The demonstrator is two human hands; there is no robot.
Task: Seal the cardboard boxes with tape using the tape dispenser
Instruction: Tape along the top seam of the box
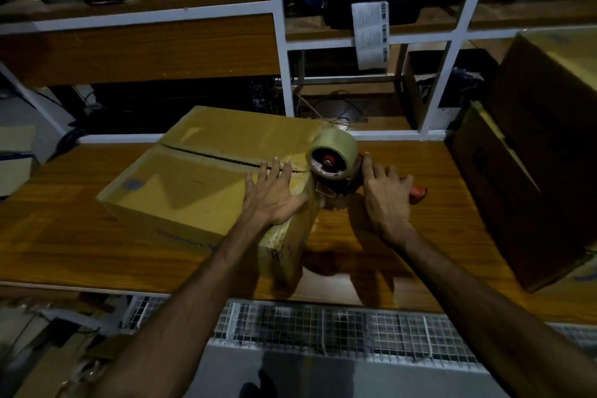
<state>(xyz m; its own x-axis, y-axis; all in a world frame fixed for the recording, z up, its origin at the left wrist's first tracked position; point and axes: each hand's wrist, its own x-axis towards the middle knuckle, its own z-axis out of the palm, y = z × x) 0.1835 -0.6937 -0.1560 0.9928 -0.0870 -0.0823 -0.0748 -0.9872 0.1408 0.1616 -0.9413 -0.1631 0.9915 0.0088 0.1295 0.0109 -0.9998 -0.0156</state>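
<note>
A yellow-brown cardboard box lies on the wooden table, its two top flaps meeting in a dark open seam. My left hand presses flat on the box top near its right edge, fingers straight across the seam. A red tape dispenser with a roll of clear tape sits against the box's right side at the seam's end. My right hand grips the dispenser's red handle, whose end pokes out past my fingers.
Two larger dark cardboard boxes stand stacked at the table's right end. White-framed wooden shelves with cables, a label strip and dark items rise behind the table. A wire mesh panel runs below the table's front edge.
</note>
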